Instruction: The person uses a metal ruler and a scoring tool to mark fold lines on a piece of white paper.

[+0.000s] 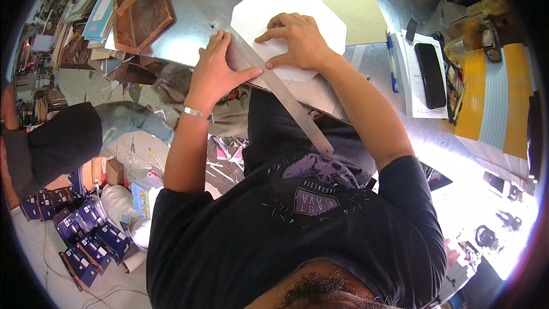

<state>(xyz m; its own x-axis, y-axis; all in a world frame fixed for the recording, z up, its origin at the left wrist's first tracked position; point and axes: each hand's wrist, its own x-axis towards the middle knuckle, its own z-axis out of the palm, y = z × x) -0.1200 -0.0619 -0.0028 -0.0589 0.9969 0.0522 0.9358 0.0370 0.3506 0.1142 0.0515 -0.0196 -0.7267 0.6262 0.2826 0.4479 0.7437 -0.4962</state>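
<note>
A white sheet (280, 3) with cut-off corners lies on the metal table. Slanting along its left edge is a long steel ruler (291, 103), whose near end sticks out past the table edge toward my body. My left hand (217, 71) is spread at the ruler's left side, its thumb pressing on the ruler and its fingers stretched over the tabletop. My right hand (300, 40) rests on the sheet with curved, parted fingers; its thumb tip is close to the ruler. Neither hand grips anything, though what lies under the palms is hidden.
A wooden block with a handle (143, 14) sits at the table's far left. Pale green sheets (357, 8) lie at the back. To the right are a paper stack (409, 74), a black phone (430, 74) and a blue pen (393, 63). Another person's dark-clothed limb (63, 143) shows at left.
</note>
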